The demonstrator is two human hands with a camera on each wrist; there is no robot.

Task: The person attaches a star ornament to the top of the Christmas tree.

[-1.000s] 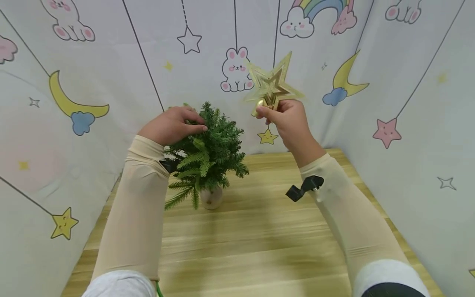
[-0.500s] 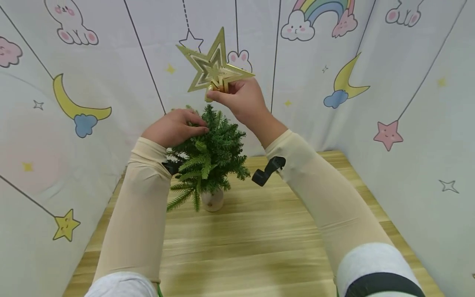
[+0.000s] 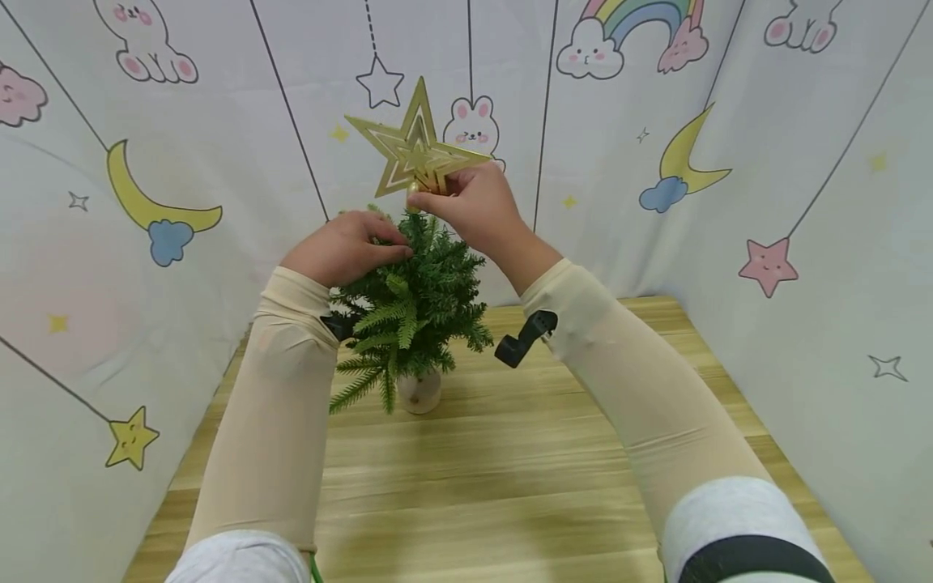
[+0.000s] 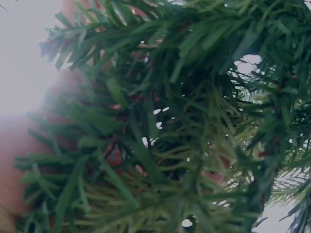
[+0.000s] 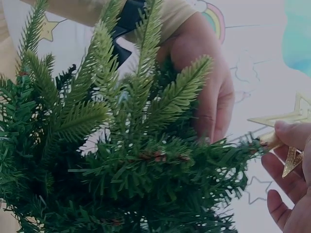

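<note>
While foliage fills the left wrist view, the head view shows the counter (image 3: 554, 461) reaching forward and right of the artificial Christmas tree (image 3: 448, 287) to its side edge. The left hand (image 3: 346, 247) has its grip closed on upper branches; the right hand (image 3: 477, 202) pinches the gold star topper (image 3: 417, 151) at the treetop, its base, in the right wrist view, meeting the tip (image 5: 254, 144).

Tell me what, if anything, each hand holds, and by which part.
The right hand pinches the gold star by its base. The left hand touches the tree near its top; whether it grips cannot be told.
</note>
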